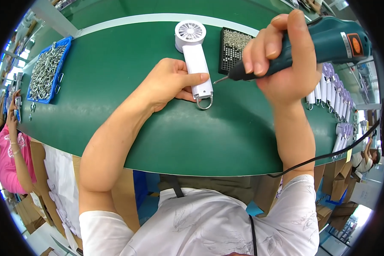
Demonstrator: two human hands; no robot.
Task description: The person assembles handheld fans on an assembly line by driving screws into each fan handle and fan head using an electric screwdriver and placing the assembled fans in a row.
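My left hand (177, 81) is closed around the lower handle of a small white handheld fan (195, 57), which lies on the green work table with its round grille at the far end. A metal carabiner clip (205, 103) is at the fan's near end, by a small hole in the handle. In my right hand (286, 59) is a dark teal electric screwdriver (335, 40), tilted so that its thin bit points left. The bit tip is just right of the fan's handle, apart from it as far as I can see.
A black perforated tray (224, 64) of small screws stands behind the screwdriver. At the left is a blue bin (65, 55) full of metal clips, with several loose clips beside it. Finished-looking white fans (335, 96) line the right side. The screwdriver's black cord (328, 157) crosses my right forearm.
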